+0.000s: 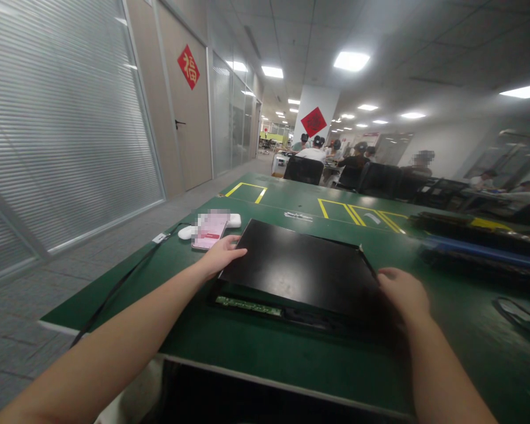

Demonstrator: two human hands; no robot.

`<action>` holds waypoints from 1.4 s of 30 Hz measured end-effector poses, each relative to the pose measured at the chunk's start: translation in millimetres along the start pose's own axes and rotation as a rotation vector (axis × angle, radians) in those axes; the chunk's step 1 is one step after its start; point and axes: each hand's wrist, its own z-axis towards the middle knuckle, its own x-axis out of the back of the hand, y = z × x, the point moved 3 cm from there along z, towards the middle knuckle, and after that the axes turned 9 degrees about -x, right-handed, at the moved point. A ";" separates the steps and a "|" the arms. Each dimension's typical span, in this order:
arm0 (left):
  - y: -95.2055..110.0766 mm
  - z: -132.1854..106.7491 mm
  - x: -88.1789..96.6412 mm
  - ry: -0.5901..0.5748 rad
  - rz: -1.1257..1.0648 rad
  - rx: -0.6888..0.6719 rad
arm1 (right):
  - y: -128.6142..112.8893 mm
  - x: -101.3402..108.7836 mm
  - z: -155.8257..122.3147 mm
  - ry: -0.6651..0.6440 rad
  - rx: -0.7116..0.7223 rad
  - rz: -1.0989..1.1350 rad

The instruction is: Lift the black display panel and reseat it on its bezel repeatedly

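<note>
A flat black display panel [302, 265] lies tilted over a dark base on the green table. My left hand [223, 254] grips its left edge, thumb on top of the surface. At the right edge, my right hand [404, 291] holds the panel's side with curled fingers; their tips are partly hidden. Below the panel's near edge shows a narrow green circuit board [247, 305], with a dark strip continuing to its right.
A phone with a pink screen [208, 235] and white items lie beyond my left hand. A black cable [128, 277] runs over the table's left edge. Stacked dark panels [481, 247] sit at the right. Yellow tape marks [348, 213] line the far side. People sit farther back.
</note>
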 end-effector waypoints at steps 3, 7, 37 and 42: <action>-0.2 0.1 -0.2 -0.011 0.018 -0.002 | -4.3 2.0 -5.0 -0.012 -0.016 -0.050; -0.3 -0.8 -0.3 -0.016 0.035 0.003 | -9.4 5.4 -10.9 -0.031 -0.020 -0.088; -2.9 0.5 0.6 -0.055 0.017 -0.021 | 1.3 -2.4 1.8 -0.031 0.004 -0.044; -2.9 0.7 1.2 -0.055 0.036 -0.028 | 1.1 -3.0 2.2 -0.049 0.005 -0.038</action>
